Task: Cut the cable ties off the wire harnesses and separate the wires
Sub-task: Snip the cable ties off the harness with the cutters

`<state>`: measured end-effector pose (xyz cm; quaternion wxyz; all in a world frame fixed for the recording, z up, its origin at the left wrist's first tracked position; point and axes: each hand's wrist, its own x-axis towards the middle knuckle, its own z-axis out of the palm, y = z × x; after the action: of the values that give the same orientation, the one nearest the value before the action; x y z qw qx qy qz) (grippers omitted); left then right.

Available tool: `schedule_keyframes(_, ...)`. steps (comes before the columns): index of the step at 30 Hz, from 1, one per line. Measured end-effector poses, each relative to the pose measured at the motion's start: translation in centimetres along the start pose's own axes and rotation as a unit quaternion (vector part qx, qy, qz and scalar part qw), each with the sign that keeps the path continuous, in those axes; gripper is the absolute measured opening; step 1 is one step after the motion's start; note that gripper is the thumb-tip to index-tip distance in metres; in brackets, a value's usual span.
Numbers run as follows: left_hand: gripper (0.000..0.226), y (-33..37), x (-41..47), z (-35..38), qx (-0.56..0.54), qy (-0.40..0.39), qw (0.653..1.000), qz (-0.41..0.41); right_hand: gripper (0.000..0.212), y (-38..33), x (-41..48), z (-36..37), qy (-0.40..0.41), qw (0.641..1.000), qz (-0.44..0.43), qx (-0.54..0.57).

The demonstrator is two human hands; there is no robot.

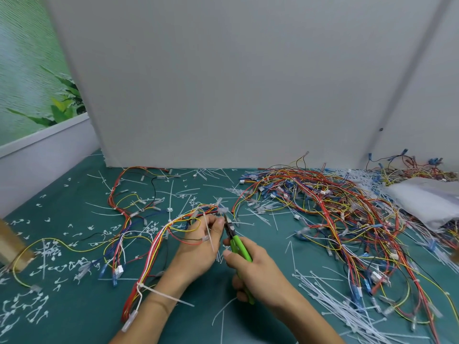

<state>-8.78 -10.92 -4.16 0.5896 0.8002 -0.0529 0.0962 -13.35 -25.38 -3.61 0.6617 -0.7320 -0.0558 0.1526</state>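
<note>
Right hand, one: fingers wrapped round one pair of green-handled side cutters, nose set at a white cable tie, apparently to snip it. Left hand, one: pinches the multicoloured wire harness just beside that tie, steadying it. Rightward: one tangled wire heap, strands beyond counting.
</note>
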Motion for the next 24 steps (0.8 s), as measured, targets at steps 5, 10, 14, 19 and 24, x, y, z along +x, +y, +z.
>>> schedule_keyframes(5,0.014,0.4,-0.3,0.0,0.016,0.019,0.999,0.023,0.039,-0.1,-0.2,-0.3,-0.019,1.000,-0.004,-0.014)
schedule_keyframes(10,0.013,1.0,-0.4,-0.1,0.027,0.055,0.997,0.053,0.041,-0.4,-0.2,-0.2,-0.032,0.999,0.004,0.014)
schedule_keyframes(14,0.022,1.1,-0.3,-0.5,0.032,0.033,0.998,0.048,0.038,-0.2,-0.2,0.2,-0.005,1.000,-0.001,0.010)
schedule_keyframes(19,0.020,1.0,-0.5,-0.1,-0.011,0.023,0.999,0.033,0.023,0.2,-0.1,0.2,0.008,1.000,0.005,0.022)
schedule_keyframes(24,0.015,0.8,-0.5,0.1,0.000,0.026,0.999,0.045,0.044,-0.3,-0.3,0.4,0.003,1.000,-0.005,-0.002)
